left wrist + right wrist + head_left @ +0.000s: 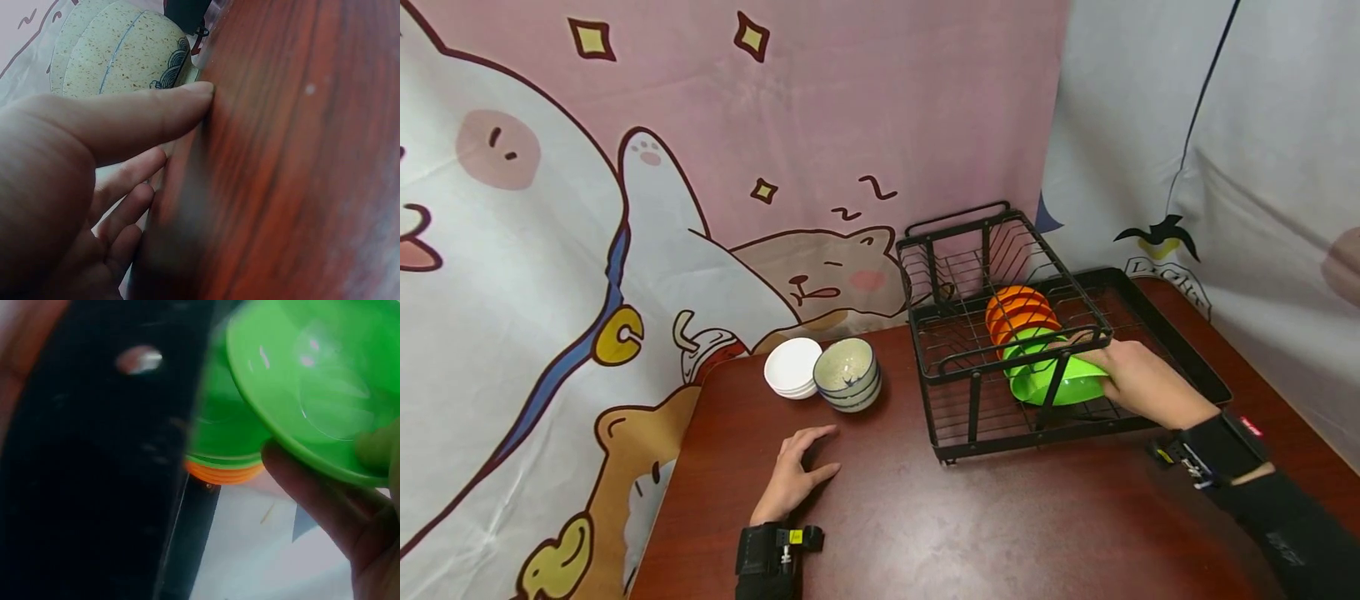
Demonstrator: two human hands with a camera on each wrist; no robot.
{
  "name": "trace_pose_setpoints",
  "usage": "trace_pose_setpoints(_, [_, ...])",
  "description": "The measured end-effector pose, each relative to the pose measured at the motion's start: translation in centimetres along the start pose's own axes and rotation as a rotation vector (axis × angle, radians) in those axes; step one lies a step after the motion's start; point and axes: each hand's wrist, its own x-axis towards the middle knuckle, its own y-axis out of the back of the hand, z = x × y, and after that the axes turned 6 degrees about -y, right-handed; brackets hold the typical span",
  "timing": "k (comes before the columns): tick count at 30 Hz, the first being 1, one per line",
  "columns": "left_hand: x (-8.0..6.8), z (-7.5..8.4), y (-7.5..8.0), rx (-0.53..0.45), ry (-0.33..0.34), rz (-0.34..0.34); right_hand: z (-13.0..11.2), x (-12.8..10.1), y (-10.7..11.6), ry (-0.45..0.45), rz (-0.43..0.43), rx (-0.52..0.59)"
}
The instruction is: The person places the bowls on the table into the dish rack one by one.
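Observation:
Inside the lower tier of a black wire dish rack (pixel 973 408), my right hand (pixel 1138 379) grips a green bowl (pixel 1078 387) by its rim. In the right wrist view the thumb lies inside the held bowl (pixel 312 381) and the fingers are on its outside. Another green bowl (pixel 225 434) stands just behind it, followed by a row of orange bowls (pixel 1018 307). My left hand (pixel 793 471) rests on the table with its fingers spread and holds nothing. It is nearest to a stack of patterned bowls (pixel 848 379).
A stack of small white dishes (pixel 793 367) stands beside the patterned bowls. The rack's upper tier overhangs the lower one, and its dark posts stand close to my right hand. A black tray (pixel 1206 387) extends to the right. Printed curtains (pixel 880 108) hang behind the brown table (pixel 910 517).

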Motion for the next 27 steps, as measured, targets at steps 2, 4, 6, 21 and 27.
trace_pose_setpoints(2, [0.0,0.0,0.0,-0.006,0.000,-0.001,-0.3,0.0,-0.4,0.059,0.000,-0.060])
trace_pose_setpoints(4, [0.0,0.0,0.0,-0.008,-0.002,-0.001,-0.4,-0.1,-0.9,0.114,0.002,-0.113])
trace_pose_setpoints(6, [0.0,0.0,0.0,-0.009,-0.005,0.000,-0.5,-0.2,-1.4,0.160,0.005,-0.165])
trace_pose_setpoints(21, [0.2,-0.2,-0.1,-0.016,-0.020,0.015,0.2,-0.4,-3.7,0.165,0.034,-0.140])
trace_pose_setpoints(27, [0.2,-0.3,-0.3,-0.007,-0.052,0.037,0.4,-0.3,-3.5,0.149,0.081,-0.153])
